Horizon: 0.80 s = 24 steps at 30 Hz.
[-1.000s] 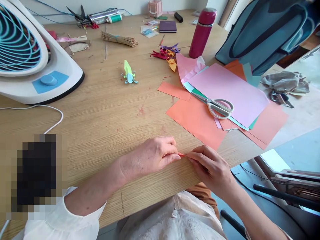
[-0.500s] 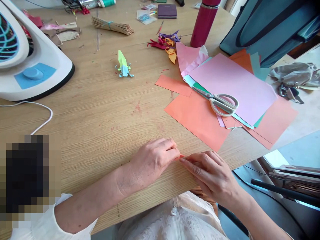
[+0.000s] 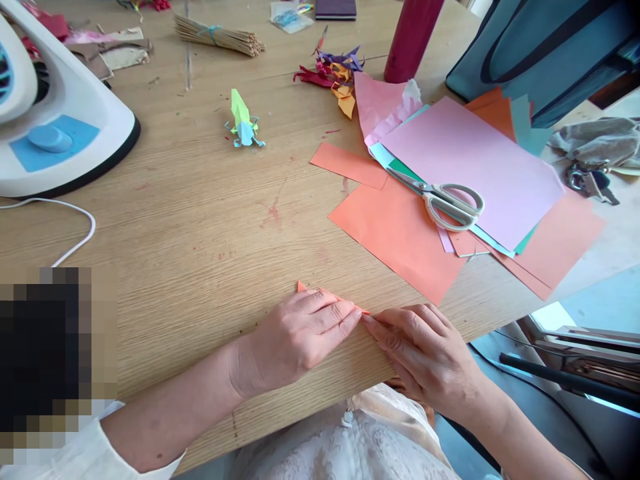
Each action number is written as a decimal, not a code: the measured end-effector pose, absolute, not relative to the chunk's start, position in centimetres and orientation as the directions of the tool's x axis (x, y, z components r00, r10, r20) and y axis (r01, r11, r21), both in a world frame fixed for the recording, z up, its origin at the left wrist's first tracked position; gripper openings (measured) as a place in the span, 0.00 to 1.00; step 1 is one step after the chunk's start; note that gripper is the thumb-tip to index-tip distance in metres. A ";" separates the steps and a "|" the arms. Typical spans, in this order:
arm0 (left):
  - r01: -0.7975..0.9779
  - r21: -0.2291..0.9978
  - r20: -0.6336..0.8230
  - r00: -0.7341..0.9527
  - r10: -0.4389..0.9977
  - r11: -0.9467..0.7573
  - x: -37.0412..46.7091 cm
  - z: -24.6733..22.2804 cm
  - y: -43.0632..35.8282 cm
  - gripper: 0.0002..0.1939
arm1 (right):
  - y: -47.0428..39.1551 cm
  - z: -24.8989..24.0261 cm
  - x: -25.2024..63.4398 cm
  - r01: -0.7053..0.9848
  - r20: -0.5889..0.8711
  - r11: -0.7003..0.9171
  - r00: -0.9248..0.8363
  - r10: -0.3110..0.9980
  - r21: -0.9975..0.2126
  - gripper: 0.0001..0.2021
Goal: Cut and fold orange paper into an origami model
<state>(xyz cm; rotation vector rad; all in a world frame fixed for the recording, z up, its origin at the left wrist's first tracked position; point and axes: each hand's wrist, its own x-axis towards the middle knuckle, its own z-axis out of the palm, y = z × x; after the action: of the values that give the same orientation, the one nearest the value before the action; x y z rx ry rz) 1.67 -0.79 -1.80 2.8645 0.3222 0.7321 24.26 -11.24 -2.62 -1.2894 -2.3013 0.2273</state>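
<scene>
A small folded piece of orange paper point(image 3: 301, 287) lies on the table near its front edge, mostly hidden under my left hand point(image 3: 305, 330). My left fingers are held together and press the paper down; a pointed corner shows beyond the knuckles and a thin edge runs along the fingertips. Thumb and forefinger of my right hand point(image 3: 417, 343) pinch the paper's narrow right tip, close to the left fingertips. Just beyond the hands is a flat orange sheet point(image 3: 400, 240). White-handled scissors point(image 3: 453, 205) rest on the stacked coloured paper point(image 3: 475, 160).
A green and blue origami figure point(image 3: 243, 120) stands farther back. Several small folded paper pieces point(image 3: 335, 77) lie near a red bottle point(image 3: 413, 40). At left is a white fan point(image 3: 75, 133) with its cord; at right, a blue bag point(image 3: 540, 53) and keys point(image 3: 593, 183). Bundled sticks point(image 3: 217, 35) lie behind.
My left hand has flattened and its fingers have straightened along the paper, so more orange edge shows. My right hand keeps its pinch almost in place. The view has tilted slightly down.
</scene>
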 end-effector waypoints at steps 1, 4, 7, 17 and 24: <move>0.167 0.200 0.457 0.856 0.243 -0.965 1.7 -1.9 -0.8 0.14 | -11.2 -2.6 24.3 0.753 0.338 0.543 -0.436 0.834 -0.370 0.21; 0.172 0.177 0.450 0.862 0.235 -0.969 1.6 -2.3 -1.0 0.15 | -11.3 -2.6 24.3 0.749 0.347 0.548 -0.436 0.831 -0.372 0.21; 0.166 0.159 0.439 0.871 0.220 -0.973 1.6 -2.4 -1.0 0.16 | -11.3 -2.6 24.3 0.746 0.346 0.547 -0.434 0.832 -0.380 0.22; 0.182 0.056 0.363 0.912 0.190 -0.982 1.6 -2.1 -1.0 0.17 | -11.7 -2.8 24.6 0.759 0.412 0.548 -0.401 0.818 -0.350 0.20; 0.191 -0.035 0.352 0.921 0.167 -0.981 1.9 -1.9 -1.3 0.17 | -12.2 -3.3 25.1 0.779 0.469 0.523 -0.338 0.816 -0.347 0.18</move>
<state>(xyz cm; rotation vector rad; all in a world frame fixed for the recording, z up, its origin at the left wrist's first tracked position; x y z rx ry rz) 1.90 -1.26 -1.92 3.1465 0.2935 0.5669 25.07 -12.22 -3.30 -1.2911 -2.1646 0.0803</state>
